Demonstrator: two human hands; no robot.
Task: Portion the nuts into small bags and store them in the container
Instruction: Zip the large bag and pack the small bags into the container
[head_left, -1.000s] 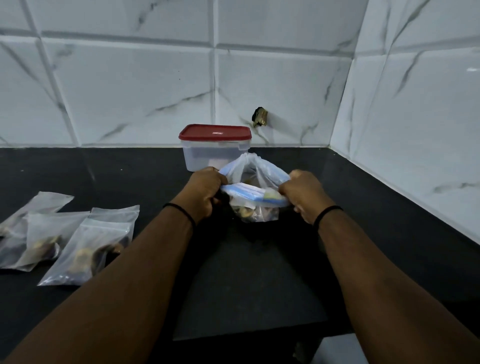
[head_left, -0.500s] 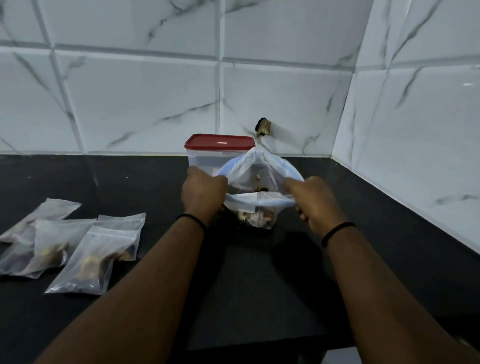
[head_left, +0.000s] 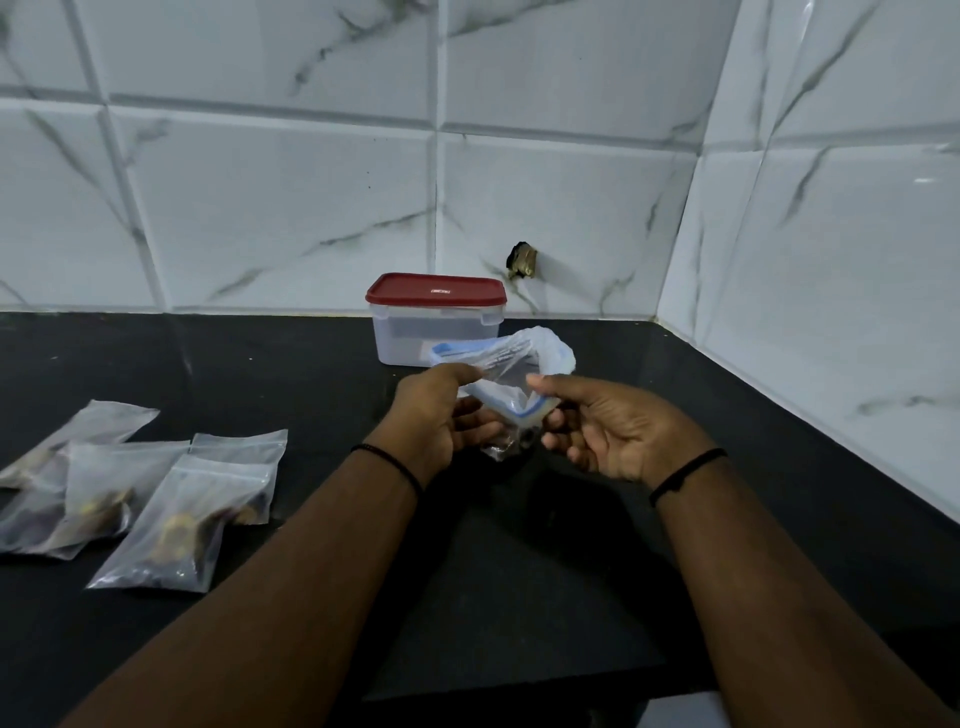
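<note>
Noted at far left on the dark surface (head_left: 779, 441): small bags (head_left: 171, 512), filled with nuts and overlapping in a loose pile, evidently portioned and parked clear of the working area. Left hand (head_left: 434, 421) pinching the near left rim of the large bag (head_left: 511, 374), thumb on top. Large bag held just above the surface, mouth gaping upward, presumably kept open for access; few nuts (head_left: 522, 439) dimly visible at its bottom. Right hand (head_left: 618, 431) pinching the blue-edged right rim, remaining fingers loosely curled beneath. Container (head_left: 435, 332) standing directly behind, red lid (head_left: 435, 290) fitted, not yet opened for storage.
</note>
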